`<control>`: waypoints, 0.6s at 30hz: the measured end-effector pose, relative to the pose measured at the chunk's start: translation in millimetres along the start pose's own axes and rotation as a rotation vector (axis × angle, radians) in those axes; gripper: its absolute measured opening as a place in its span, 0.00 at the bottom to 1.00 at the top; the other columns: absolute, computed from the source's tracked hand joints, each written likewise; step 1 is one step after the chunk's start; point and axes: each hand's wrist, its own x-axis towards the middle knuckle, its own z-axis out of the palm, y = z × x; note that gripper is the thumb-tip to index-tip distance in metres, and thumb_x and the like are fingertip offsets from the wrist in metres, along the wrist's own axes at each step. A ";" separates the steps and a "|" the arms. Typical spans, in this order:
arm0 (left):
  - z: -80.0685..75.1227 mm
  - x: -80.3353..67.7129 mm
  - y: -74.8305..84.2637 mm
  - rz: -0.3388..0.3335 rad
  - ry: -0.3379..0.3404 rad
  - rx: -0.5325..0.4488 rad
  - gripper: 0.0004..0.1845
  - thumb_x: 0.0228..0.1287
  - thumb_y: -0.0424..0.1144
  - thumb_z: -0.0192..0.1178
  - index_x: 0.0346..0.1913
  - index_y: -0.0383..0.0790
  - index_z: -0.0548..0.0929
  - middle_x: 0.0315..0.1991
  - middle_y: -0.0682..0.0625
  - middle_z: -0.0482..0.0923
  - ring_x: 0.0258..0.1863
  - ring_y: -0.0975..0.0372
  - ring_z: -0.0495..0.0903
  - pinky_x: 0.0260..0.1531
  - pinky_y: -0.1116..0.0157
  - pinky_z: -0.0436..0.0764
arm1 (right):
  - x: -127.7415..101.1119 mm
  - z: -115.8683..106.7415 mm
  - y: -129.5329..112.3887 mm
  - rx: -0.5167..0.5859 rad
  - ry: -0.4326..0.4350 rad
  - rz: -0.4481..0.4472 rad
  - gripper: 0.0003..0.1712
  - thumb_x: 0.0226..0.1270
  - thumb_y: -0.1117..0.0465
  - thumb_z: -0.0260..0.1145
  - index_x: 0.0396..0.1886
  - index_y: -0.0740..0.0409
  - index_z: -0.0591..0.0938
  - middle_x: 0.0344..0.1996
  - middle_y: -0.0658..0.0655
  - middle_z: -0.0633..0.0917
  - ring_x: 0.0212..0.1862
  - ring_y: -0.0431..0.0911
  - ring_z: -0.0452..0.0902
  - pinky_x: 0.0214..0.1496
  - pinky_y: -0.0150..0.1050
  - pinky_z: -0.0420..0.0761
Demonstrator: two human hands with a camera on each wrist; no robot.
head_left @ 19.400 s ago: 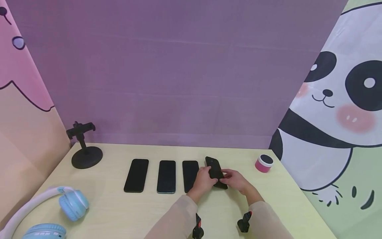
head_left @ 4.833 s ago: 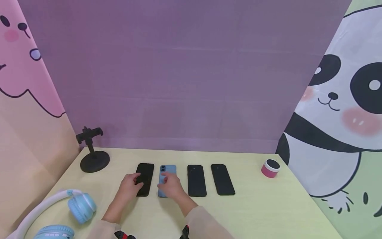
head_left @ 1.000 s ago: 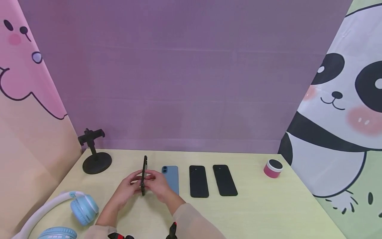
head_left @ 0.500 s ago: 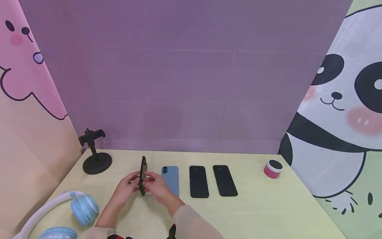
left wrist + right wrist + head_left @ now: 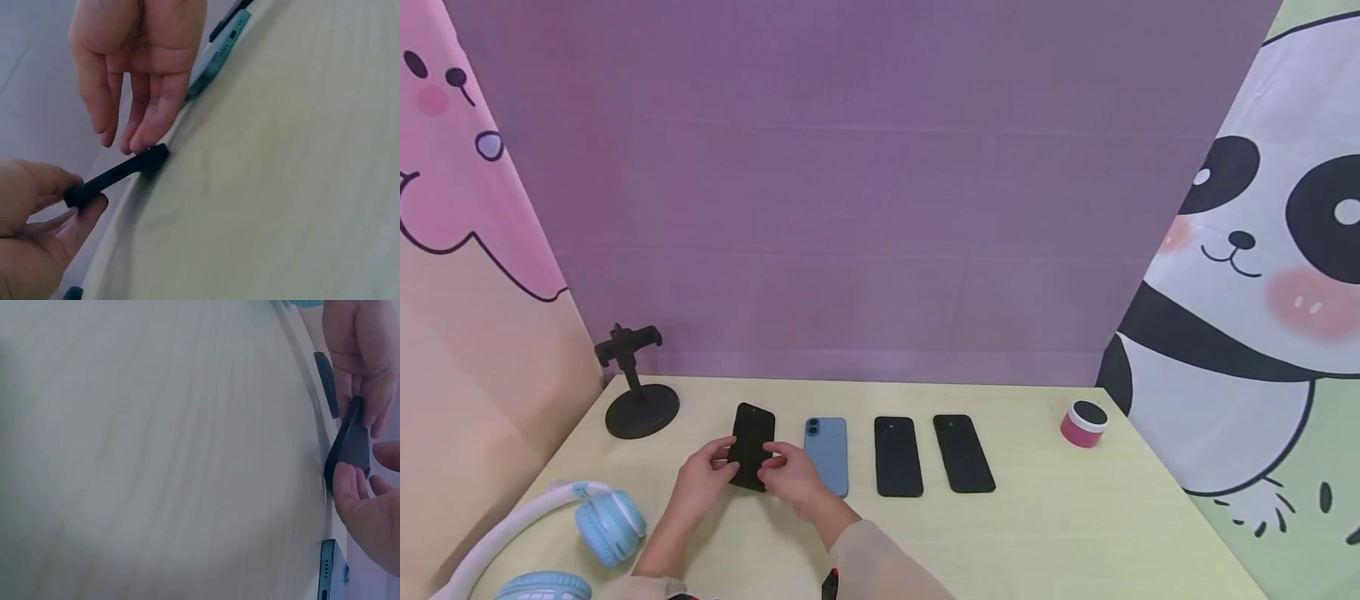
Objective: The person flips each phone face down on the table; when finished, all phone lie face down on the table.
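Note:
A black phone [image 5: 751, 447] is tilted just above the table, its dark face turned up. At its left edge my left hand [image 5: 702, 477] pinches it; the left wrist view shows thumb and fingers [image 5: 87, 215] around that edge. Along the right edge lie the fingertips of my right hand [image 5: 796, 481], its fingers hanging loosely over the phone in the left wrist view. Next to it a blue phone [image 5: 827, 458] lies back up, close to my right hand. Two more dark phones [image 5: 898, 457] lie in the same row, the last one [image 5: 964, 454] slightly slanted.
A black phone stand [image 5: 642, 408] is at the back left. Blue and white headphones [image 5: 610, 525] lie at the front left. A pink jar with a white lid [image 5: 1083, 425] sits near the table's right edge. A purple backdrop [image 5: 865, 208] rises behind the table.
The black phone, upright on its edge between both hands, has tipped over to the left, so its broad dark face shows. My left hand has moved slightly left with it.

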 end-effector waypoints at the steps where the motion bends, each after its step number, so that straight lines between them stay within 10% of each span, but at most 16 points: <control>1: -0.1 -0.4 -1.6 -0.003 0.000 0.011 0.20 0.64 0.27 0.58 0.59 0.24 0.74 0.47 0.29 0.78 0.48 0.41 0.79 0.47 0.49 0.78 | 0.1 0.3 0.7 -0.010 0.004 0.006 0.24 0.63 0.73 0.65 0.60 0.67 0.76 0.35 0.53 0.78 0.35 0.44 0.77 0.40 0.38 0.81; 18: 2.2 2.8 -12.3 -0.048 -0.018 0.116 0.20 0.61 0.26 0.62 0.55 0.20 0.76 0.39 0.34 0.81 0.41 0.45 0.80 0.43 0.49 0.78 | 10.2 10.0 6.6 -0.531 0.086 -0.022 0.23 0.59 0.65 0.72 0.55 0.63 0.81 0.31 0.51 0.78 0.34 0.43 0.73 0.37 0.36 0.77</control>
